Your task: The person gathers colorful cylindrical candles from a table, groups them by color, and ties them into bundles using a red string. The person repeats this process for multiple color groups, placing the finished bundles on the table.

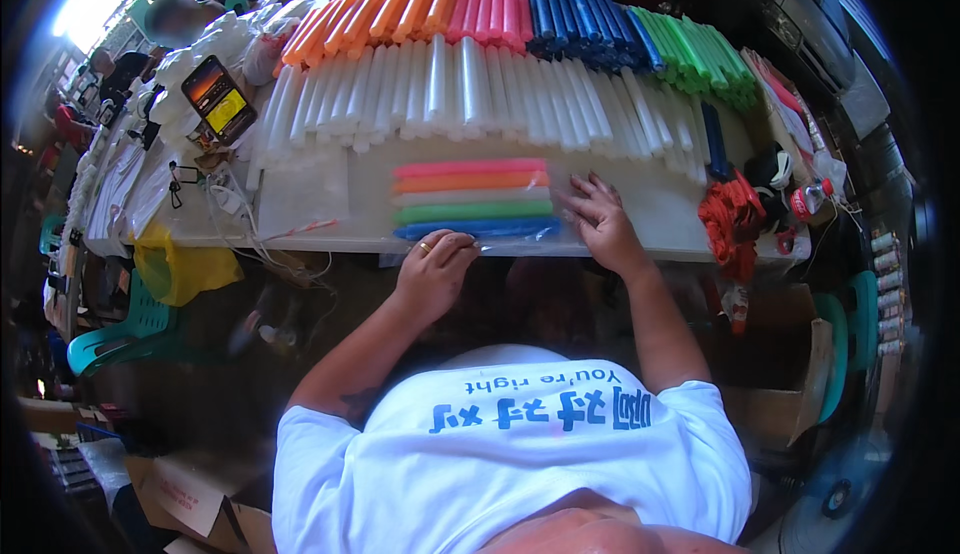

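On the table in front of me lies a clear plastic bag (515, 237) with a row of candle-like sticks in it. From far to near run a pink stick (470, 168), an orange stick (470, 183), a white stick (470, 197), a green stick (472, 212) and a blue stick (475, 228). My left hand (440, 266), with a ring on it, is closed at the bag's near edge beside the blue stick, the fingers bent onto the plastic. At the bag's right end my right hand (600, 219) rests with its fingers apart.
Behind the bag are many white sticks (440, 94); farther back lie orange (365, 19), pink (490, 14), blue (590, 29) and green bundles (695, 49). A phone (219, 100) stands at left above cables (235, 204). Red plastic (732, 219) and a bottle (810, 199) are at right.
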Demonstrator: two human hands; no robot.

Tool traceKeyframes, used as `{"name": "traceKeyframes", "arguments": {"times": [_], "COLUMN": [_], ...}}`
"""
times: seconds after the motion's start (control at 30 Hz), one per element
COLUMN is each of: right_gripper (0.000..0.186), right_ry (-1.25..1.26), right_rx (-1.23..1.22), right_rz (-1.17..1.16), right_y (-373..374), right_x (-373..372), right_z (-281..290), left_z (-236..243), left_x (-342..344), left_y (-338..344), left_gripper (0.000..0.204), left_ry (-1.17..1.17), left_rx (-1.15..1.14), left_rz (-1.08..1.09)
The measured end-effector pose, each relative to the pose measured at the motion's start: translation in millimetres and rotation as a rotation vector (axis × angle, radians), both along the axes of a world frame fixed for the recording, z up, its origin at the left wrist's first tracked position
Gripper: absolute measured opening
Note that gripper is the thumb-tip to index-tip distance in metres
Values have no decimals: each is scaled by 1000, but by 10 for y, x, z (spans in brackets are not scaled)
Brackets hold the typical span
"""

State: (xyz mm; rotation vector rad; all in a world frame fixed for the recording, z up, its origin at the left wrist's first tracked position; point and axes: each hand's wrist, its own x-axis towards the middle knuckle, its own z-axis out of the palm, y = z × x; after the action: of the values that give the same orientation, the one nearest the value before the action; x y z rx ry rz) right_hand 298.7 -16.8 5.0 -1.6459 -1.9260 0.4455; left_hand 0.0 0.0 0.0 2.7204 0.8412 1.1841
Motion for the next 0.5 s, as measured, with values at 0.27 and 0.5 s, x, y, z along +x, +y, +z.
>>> {"name": "traceKeyframes", "arguments": {"times": [0.27,0.5], "right_gripper": [46,56], "right_ry": [1,35], "right_rx": [-187,-166], "right_rz": [56,60], "right_y": [-455,-421], "right_x": [-96,-204], "right_z": [186,177], "left_z": [-33,-13], "left_x": [84,57], "left_y": [-46,22], "left_gripper": [23,25], "left_ry": [-40,-55], "left_rx": [-40,-26], "left_rz": [12,-15]}}
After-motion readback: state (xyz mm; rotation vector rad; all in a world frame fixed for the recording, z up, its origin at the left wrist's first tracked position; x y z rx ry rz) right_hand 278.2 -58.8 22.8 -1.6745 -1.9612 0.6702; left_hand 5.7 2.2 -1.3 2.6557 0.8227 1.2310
